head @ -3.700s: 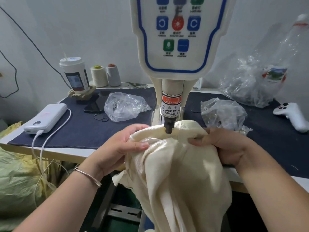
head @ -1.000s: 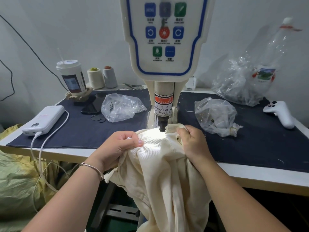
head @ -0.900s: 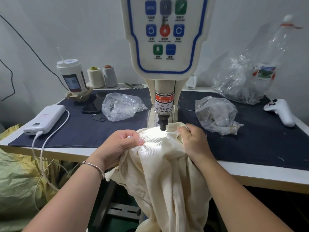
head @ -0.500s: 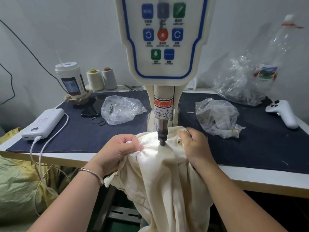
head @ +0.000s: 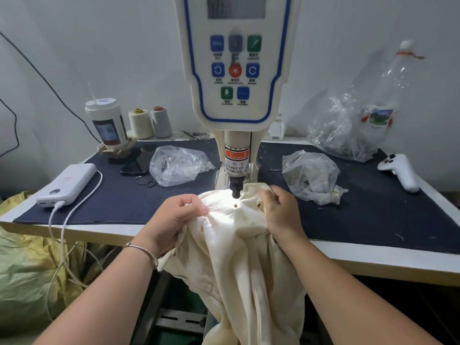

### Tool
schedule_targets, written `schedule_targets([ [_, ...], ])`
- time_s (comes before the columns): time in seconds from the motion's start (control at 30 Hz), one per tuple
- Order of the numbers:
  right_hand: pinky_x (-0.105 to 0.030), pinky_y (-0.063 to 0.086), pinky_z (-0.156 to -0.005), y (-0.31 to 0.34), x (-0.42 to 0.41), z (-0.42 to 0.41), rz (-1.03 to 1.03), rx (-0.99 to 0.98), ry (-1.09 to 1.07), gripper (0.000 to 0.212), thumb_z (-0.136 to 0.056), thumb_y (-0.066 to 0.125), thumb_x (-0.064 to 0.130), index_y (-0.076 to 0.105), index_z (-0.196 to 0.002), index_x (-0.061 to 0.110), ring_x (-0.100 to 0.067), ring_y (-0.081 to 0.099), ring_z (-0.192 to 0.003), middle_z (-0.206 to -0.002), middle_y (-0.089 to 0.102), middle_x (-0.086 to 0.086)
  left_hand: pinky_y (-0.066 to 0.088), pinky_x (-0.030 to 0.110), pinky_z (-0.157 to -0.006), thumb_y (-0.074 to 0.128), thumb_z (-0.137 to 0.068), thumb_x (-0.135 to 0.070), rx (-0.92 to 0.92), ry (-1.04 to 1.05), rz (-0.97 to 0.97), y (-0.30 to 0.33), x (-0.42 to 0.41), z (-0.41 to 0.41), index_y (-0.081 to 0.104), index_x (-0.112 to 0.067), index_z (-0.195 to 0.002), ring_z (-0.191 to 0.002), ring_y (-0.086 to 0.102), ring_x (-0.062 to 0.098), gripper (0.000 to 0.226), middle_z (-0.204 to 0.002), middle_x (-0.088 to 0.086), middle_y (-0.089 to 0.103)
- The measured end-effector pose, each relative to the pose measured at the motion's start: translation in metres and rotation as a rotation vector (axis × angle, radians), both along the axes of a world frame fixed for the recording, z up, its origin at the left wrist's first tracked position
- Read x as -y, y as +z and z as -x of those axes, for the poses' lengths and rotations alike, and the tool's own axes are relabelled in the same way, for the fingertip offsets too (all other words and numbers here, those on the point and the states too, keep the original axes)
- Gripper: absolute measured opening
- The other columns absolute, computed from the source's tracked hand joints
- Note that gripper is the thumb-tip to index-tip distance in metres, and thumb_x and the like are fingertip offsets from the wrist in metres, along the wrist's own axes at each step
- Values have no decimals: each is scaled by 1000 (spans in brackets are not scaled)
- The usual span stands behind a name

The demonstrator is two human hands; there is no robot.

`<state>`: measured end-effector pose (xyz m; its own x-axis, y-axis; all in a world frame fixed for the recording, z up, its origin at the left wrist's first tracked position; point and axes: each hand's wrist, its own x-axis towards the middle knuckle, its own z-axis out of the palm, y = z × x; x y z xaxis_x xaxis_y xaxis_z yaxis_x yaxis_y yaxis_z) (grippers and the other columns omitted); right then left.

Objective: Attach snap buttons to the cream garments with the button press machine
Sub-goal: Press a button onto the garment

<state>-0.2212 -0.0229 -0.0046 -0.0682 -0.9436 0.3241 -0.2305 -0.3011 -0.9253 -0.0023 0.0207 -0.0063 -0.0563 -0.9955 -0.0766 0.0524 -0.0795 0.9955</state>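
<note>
The left hand pinches the garment at the desk's front edge, probably to keep the cloth flat under the punch. A snap sits just below the punch. The right hand grips the cloth beside it. The fingers are near the punch; toward the person there is free room.

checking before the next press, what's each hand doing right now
Left hand: fingers pinch the cream garment.
Right hand: fingers grip the cream garment.
</note>
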Motion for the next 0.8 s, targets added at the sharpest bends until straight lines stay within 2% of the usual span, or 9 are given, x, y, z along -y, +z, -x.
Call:
schedule_targets([
  [0.03, -16, 27, -45, 7, -4, 0, 5, 39, 27, 45, -91, 54, 11, 35, -52, 22, -2, 33, -44, -42, 37, 15, 17, 37, -56, 81, -60, -30, -9, 30, 22, 3, -1, 1, 57, -17, -58, -57, 35, 25, 28, -60, 5, 46],
  [0.1, -16, 28, -45, 24, -13, -1, -33, 131, 93, 47, -90, 54, 15, 38, -47, 25, -1, 32, -42, -43, 37, 15, 21, 31, -52, 80, -60, -30, -29, 40, 62, 10, -4, 1, 55, -18, -57, -51, 39, 21, 28, -56, 0, 49],
  [0.23, -25, 39, -52, 47, -33, 12, -574, 152, 109, 33, -88, 55, 21, 61, -55, 18, -13, 52, -45, -45, 56, 2, 40, 18, -45, 77, -57, -28, 20, -83, -12, 23, -19, 0, 60, -19, -55, -48, 50, 11, 19, -56, -2, 54],
  [0.3, -28, 44, -57, 49, -48, 21, -675, 208, 175, 26, -88, 58, 19, 65, -63, 14, -19, 56, -54, -57, 62, -6, 41, 17, -44, 76, -56, -26, 47, -137, -52, 25, -30, 0, 60, -18, -54, -47, 51, 10, 18, -55, -2, 54],
  [0.47, -23, 46, -46, 54, -82, 45, -583, 355, 287, 31, -87, 62, 14, 64, -57, 15, -14, 57, -49, -57, 61, -6, 46, 18, -51, 86, -63, -26, 4, -271, -8, 29, -60, 1, 60, -15, -62, -55, 57, 13, 28, -64, 2, 59],
  [0.53, -24, 48, -48, 59, -91, 56, -555, 405, 309, 27, -86, 60, 11, 68, -60, 13, -16, 59, -52, -61, 63, -10, 54, 25, -63, 88, -70, -26, -27, -345, 36, 36, -72, 4, 67, -13, -84, -74, 65, 20, 28, -87, 8, 67],
  [0.63, -26, 50, -52, 64, -103, 70, -550, 459, 337, 18, -83, 58, 7, 69, -69, 6, -21, 61, -56, -66, 65, -15, 57, 42, -89, 85, -77, -18, -18, -401, 29, 50, -84, 7, 59, -26, -134, -114, 65, 38, 63, -134, 16, 63],
  [0.7, -27, 48, -52, 67, -111, 78, -549, 435, 346, 15, -82, 57, 5, 68, -72, 3, -23, 58, -57, -66, 61, -17, 54, 49, -96, 83, -77, -19, 62, -392, 2, 60, -91, 13, 52, -33, -142, -119, 62, 44, 74, -136, 21, 61],
  [0.8, -29, 33, -54, 72, -121, 92, -468, 88, 275, 16, -78, 58, 10, 57, -63, 10, -23, 40, -57, -64, 43, -12, 59, 37, -83, 81, -78, -19, 202, -350, 2, 75, -103, 28, 68, -23, -127, -101, 71, 30, 51, -118, 16, 71],
])
